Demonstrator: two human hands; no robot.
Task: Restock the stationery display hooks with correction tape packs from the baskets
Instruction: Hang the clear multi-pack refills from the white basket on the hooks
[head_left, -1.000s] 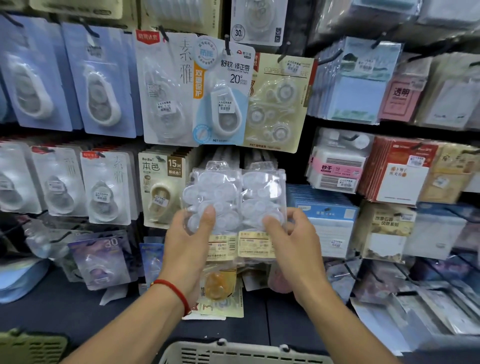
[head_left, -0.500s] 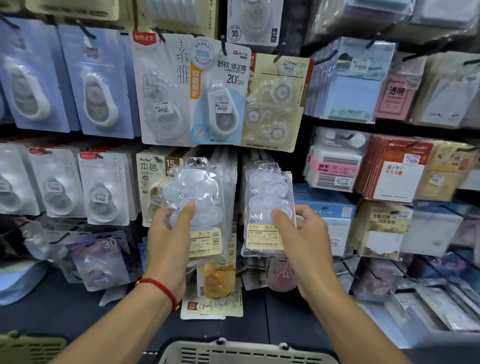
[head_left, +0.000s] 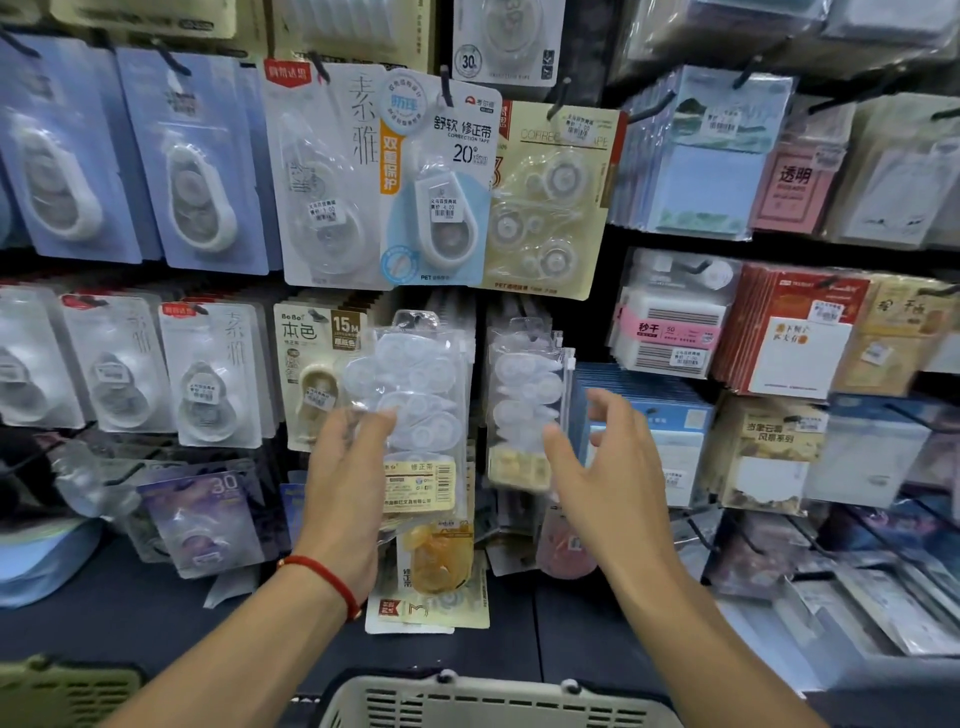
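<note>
My left hand (head_left: 347, 488) grips a clear correction tape pack (head_left: 418, 395) by its lower left, thumb on the front, holding it up against the middle row of hooks. A second clear correction tape pack (head_left: 522, 395) hangs on the hook just to the right. My right hand (head_left: 597, 467) hovers beside its lower edge with fingers spread, holding nothing. The rim of a beige basket (head_left: 493, 696) shows at the bottom centre, its contents out of view.
Carded correction tapes (head_left: 439, 182) fill the hooks above and to the left. Sticky-note packs (head_left: 670, 322) crowd the hooks on the right. A green basket (head_left: 62, 686) sits at the bottom left. Loose packs (head_left: 431, 587) lie on the dark shelf below.
The two packs, held side by side, have moved apart. The right pack now hangs on its hook and my right hand has let go. My left hand has raised its pack.
</note>
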